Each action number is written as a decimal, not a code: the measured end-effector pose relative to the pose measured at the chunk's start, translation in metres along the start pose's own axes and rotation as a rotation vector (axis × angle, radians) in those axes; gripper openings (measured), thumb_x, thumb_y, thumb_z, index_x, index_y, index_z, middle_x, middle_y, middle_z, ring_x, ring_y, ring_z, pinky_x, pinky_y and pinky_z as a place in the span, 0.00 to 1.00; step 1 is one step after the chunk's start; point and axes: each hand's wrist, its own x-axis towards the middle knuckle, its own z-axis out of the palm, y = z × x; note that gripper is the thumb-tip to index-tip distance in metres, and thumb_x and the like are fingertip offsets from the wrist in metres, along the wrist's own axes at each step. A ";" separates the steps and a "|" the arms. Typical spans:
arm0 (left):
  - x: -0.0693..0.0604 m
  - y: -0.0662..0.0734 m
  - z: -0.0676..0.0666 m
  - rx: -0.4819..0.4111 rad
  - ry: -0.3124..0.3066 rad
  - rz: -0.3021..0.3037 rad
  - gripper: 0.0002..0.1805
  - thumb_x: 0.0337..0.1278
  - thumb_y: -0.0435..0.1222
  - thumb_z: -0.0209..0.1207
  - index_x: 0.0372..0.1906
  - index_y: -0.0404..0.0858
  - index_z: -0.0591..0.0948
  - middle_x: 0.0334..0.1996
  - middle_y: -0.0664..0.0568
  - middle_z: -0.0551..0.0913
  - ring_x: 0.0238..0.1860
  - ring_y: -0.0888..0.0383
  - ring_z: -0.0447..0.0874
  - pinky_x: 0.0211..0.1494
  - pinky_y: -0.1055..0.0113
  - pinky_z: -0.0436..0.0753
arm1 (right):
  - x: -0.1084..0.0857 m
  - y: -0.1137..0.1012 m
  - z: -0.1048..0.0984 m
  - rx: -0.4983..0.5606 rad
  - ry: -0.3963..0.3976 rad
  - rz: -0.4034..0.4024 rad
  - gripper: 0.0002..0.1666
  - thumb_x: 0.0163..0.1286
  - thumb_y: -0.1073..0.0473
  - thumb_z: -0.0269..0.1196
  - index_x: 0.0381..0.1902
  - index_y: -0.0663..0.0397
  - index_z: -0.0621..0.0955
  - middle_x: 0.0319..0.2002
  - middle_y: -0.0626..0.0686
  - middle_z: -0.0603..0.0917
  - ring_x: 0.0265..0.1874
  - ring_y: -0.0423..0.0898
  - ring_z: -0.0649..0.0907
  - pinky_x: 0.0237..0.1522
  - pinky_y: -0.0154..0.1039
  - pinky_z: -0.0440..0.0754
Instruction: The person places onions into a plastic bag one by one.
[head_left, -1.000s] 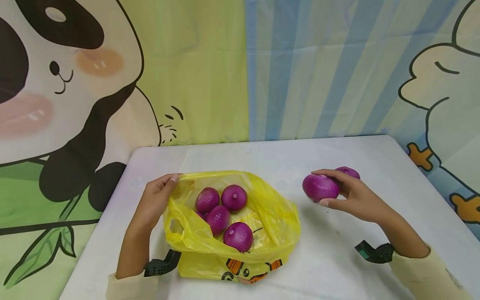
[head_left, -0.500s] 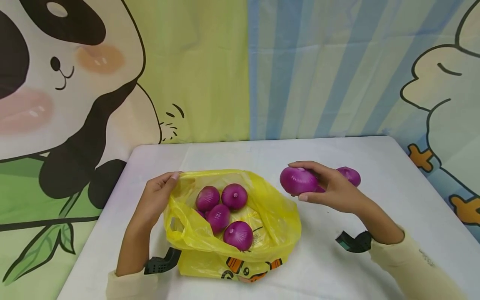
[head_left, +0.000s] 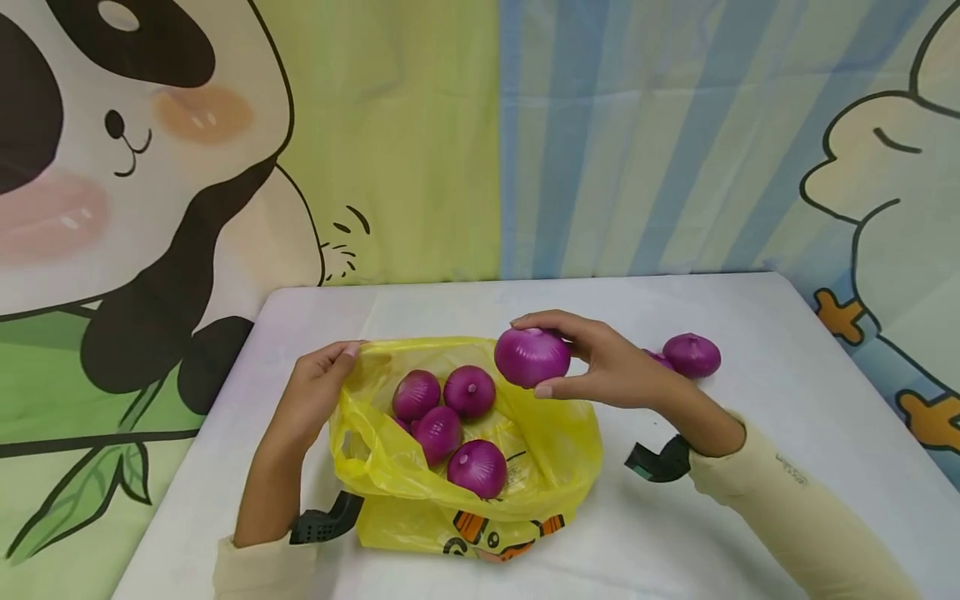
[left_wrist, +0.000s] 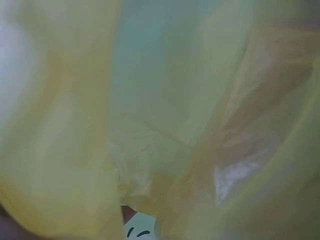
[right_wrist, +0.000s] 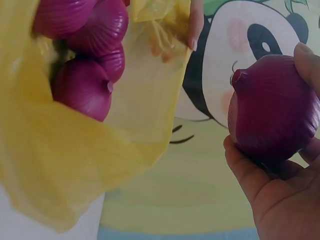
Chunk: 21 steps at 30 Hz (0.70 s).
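In the head view a yellow plastic bag (head_left: 555, 467) stands with its mouth spread wide, several purple onions (head_left: 477, 468) inside it. My left hand (head_left: 313, 400) pinches the bag's left rim between thumb and fingers. Over the bag's far right edge, my right hand (head_left: 611, 362) holds a purple onion (head_left: 531, 357) between thumb and fingers. That held onion (right_wrist: 275, 107) shows its stem end in the right wrist view, gripped by the right hand (right_wrist: 285, 200). Yellow film of the bag (left_wrist: 60, 125) fills nearly the whole left wrist view, so the left fingers are hidden there.
Another onion (head_left: 692, 356) lies on the white table (head_left: 787, 433) at the right, with part of one more showing beside it behind the right forearm. A curtain (head_left: 420, 167) printed with cartoon animals hangs behind the table.
My right hand has carried the onion leftward and slightly up, from above the table's right side to over the bag's edge. The left hand keeps its hold on the rim.
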 end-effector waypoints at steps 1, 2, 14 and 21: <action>0.000 0.000 0.000 0.000 -0.001 0.002 0.27 0.75 0.49 0.45 0.58 0.29 0.77 0.53 0.41 0.78 0.48 0.53 0.77 0.50 0.74 0.78 | 0.004 -0.001 0.002 0.004 -0.013 -0.009 0.38 0.59 0.62 0.72 0.67 0.48 0.71 0.62 0.48 0.73 0.57 0.47 0.76 0.52 0.43 0.79; 0.000 0.000 0.000 -0.001 -0.002 0.002 0.27 0.75 0.49 0.45 0.58 0.29 0.77 0.53 0.41 0.78 0.48 0.53 0.77 0.50 0.73 0.78 | 0.009 -0.001 0.004 0.008 -0.024 -0.022 0.38 0.59 0.62 0.72 0.67 0.49 0.71 0.62 0.49 0.73 0.57 0.47 0.76 0.52 0.43 0.79; 0.002 -0.003 0.000 0.017 0.009 -0.016 0.28 0.74 0.51 0.46 0.58 0.31 0.78 0.51 0.42 0.79 0.46 0.50 0.78 0.48 0.72 0.79 | 0.044 0.022 0.036 0.075 -0.219 -0.073 0.36 0.60 0.59 0.72 0.65 0.51 0.72 0.60 0.47 0.75 0.55 0.46 0.78 0.52 0.44 0.79; 0.001 -0.002 -0.002 0.017 0.018 -0.003 0.28 0.74 0.50 0.46 0.57 0.30 0.78 0.50 0.41 0.79 0.45 0.51 0.78 0.48 0.72 0.79 | 0.052 0.030 0.051 -0.011 -0.367 0.024 0.37 0.59 0.54 0.73 0.65 0.46 0.72 0.59 0.43 0.74 0.55 0.40 0.76 0.52 0.39 0.79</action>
